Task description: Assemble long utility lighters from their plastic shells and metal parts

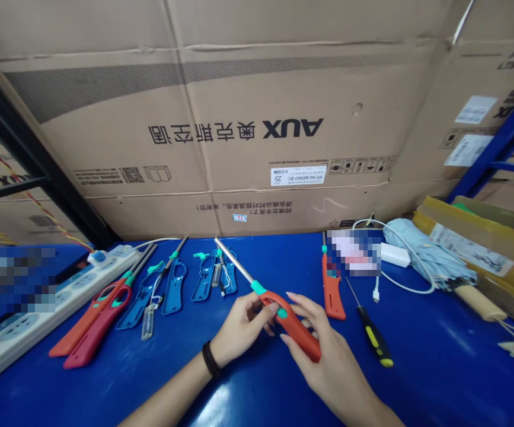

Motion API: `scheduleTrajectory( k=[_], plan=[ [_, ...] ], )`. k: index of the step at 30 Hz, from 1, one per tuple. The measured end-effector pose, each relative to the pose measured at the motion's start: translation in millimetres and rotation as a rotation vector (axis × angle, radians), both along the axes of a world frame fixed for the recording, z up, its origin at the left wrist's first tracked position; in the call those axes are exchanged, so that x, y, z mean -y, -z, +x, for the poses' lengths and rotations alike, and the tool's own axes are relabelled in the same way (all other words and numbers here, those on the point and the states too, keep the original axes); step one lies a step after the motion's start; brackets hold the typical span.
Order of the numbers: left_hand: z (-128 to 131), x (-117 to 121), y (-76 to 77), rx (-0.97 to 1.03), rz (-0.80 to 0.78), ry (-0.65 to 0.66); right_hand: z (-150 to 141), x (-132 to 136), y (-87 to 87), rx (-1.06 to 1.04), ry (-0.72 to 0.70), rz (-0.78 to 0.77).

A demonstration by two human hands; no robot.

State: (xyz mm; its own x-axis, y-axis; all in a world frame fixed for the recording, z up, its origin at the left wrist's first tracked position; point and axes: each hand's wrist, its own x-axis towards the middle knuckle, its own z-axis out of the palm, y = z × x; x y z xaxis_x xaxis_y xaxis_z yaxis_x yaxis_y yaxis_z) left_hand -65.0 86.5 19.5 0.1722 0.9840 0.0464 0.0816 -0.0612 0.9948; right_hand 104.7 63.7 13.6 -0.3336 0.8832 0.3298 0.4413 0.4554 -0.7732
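Observation:
Between my two hands is an orange long-neck lighter (299,332) with a green trigger and collar, its metal tube tilted up to the left. My left hand (243,326), with a dark band on the wrist, pinches it near the trigger. The fingers of my right hand (323,344) wrap round the lower handle. Another orange lighter (333,293) lies to the right, beside a black and yellow screwdriver (374,338). On the left rest an orange lighter (90,314) and a red lighter (99,329). Opened blue lighter shells (174,287) lie near loose inner parts (149,320).
A white power strip (67,290) runs along the left side. At the right are a white charger with cable (394,255), a folded blue umbrella (430,249) and a yellow-taped carton (470,237). A large cardboard box (239,77) stands behind the blue table (439,367).

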Motion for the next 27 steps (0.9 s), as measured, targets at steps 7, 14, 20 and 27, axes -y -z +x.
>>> scheduleTrajectory(
  k=[7, 14, 20, 27],
  plan=[
    [4.2, 0.4, 5.3, 0.068, -0.121, 0.032, 0.9, -2.8, 3.9, 0.2, -0.015, 0.337],
    [5.2, -3.2, 12.4, 0.041, -0.131, 0.043, -2.4, -0.6, -4.5, 0.07, -0.002, -0.032],
    [-1.6, -7.2, 10.9, -0.161, -0.04, -0.009, -7.0, -12.9, -8.5, 0.053, -0.029, -0.158],
    [-26.1, -12.4, -2.7, -0.503, 0.173, -0.274, 7.7, -50.4, -9.3, 0.319, 0.1, -0.545]
  ],
)
